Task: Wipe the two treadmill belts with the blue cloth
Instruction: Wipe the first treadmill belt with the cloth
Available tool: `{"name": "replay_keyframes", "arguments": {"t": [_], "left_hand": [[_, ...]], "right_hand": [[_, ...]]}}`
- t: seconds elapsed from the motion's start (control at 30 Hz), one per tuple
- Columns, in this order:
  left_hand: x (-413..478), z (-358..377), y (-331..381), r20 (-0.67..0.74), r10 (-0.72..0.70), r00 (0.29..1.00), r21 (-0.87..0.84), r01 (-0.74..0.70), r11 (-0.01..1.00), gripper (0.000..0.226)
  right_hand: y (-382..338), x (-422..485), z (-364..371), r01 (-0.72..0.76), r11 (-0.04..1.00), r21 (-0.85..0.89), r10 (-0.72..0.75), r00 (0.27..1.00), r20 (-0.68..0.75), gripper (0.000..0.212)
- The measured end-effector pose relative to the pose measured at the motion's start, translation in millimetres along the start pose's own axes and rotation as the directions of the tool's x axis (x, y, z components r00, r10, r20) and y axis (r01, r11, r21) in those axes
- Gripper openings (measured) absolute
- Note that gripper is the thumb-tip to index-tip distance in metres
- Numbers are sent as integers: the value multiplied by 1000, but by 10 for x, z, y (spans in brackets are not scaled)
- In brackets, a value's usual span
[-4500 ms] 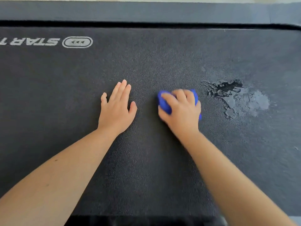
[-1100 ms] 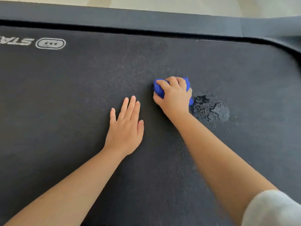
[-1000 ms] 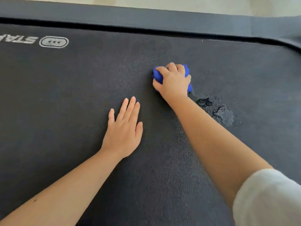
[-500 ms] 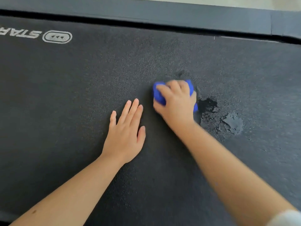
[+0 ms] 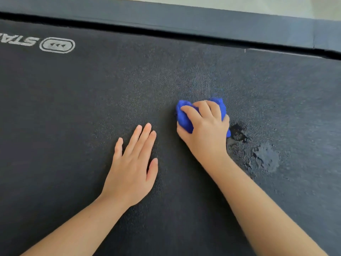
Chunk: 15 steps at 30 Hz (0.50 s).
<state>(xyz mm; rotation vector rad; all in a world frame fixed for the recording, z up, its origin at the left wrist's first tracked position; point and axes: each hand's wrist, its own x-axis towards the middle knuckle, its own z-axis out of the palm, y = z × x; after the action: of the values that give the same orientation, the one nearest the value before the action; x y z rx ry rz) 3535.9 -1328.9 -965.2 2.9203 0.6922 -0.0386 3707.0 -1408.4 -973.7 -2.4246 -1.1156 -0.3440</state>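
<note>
Dark, grainy treadmill belt (image 5: 92,108) fills the view, seen from above. A wet patch (image 5: 258,156) glistens on it, right of centre. A blue cloth (image 5: 184,117) lies on the belt just left of the patch, its near right corner touching the patch's far edge. The cloth is bunched into a wad, its long axis running side to side; no end clearly leads. The right hand (image 5: 204,132) grips it from above, fingers curled over the top and thumb tucked on the left side, pressing it to the belt. Further left of the patch, the left hand (image 5: 131,170) rests flat on the belt, fingers straight and together, holding nothing. A white logo (image 5: 57,45) sits far left of the patch, and a dark side rail (image 5: 184,21) runs beyond it.
</note>
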Motion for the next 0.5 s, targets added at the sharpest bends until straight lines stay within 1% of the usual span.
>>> {"name": "replay_keyframes", "arguments": {"t": [0.07,0.13,0.23,0.3,0.37,0.4,0.5], "left_hand": [[3,2,-2,4,5,1000,4,-5,1000,58],[-4,3,-20,12,6,1000,11,-6,1000,58],[4,1,-32,3,22,1000,18,-22,1000,57],[-13,-3,-29,-3,19,1000,-9,-19,1000,57],[-14,-1,-29,-11,15,1000,-41,-15,999,56],[-10,2,-32,-9,17,1000,-45,-18,999,56],[-10,4,-33,-7,13,1000,-28,-13,1000,56]], "right_hand": [[44,176,26,3,1000,23,-3,1000,-3,33],[46,582,122,-28,999,15,28,999,46,31],[82,1413,386,-169,981,-91,185,960,209,36],[83,1842,522,-230,962,-147,261,932,251,37],[97,2044,586,-263,952,-155,297,915,272,37],[113,2045,596,-251,956,-153,285,919,273,37],[188,1667,467,-141,983,-118,165,958,234,38]]}}
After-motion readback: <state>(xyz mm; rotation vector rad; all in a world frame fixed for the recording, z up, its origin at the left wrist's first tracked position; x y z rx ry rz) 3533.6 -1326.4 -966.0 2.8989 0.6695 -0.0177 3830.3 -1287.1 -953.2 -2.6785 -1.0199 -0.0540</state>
